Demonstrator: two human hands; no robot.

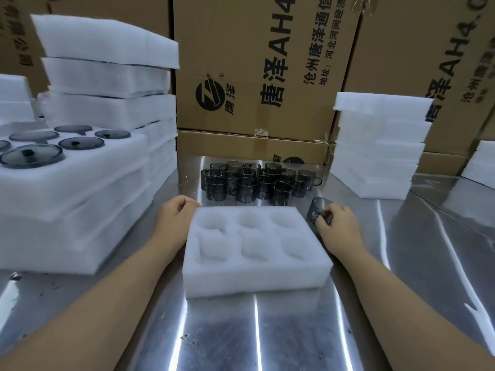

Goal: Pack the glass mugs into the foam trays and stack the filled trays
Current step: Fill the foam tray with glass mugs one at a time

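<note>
Mug of smoky glass, pinched in the curled fingers of the right grip, is what I would worry about most. It is held from one side only, so the slick glass could slip and strike the steel counter, or swing into the bunched mugs just behind the foam tray. The foam looks light. If a mug goes in crooked it would probably shove the tray rather than seat, and a mug riding high would take the weight of the next tray stacked on it.

All six pockets are unfilled. The held mug lies just beside the tray's far right corner, on the far side of the right grip's fingers and tilted — whether its base touches the counter I cannot tell. The left grip is curled over the tray's far left corner, holding it.
</note>
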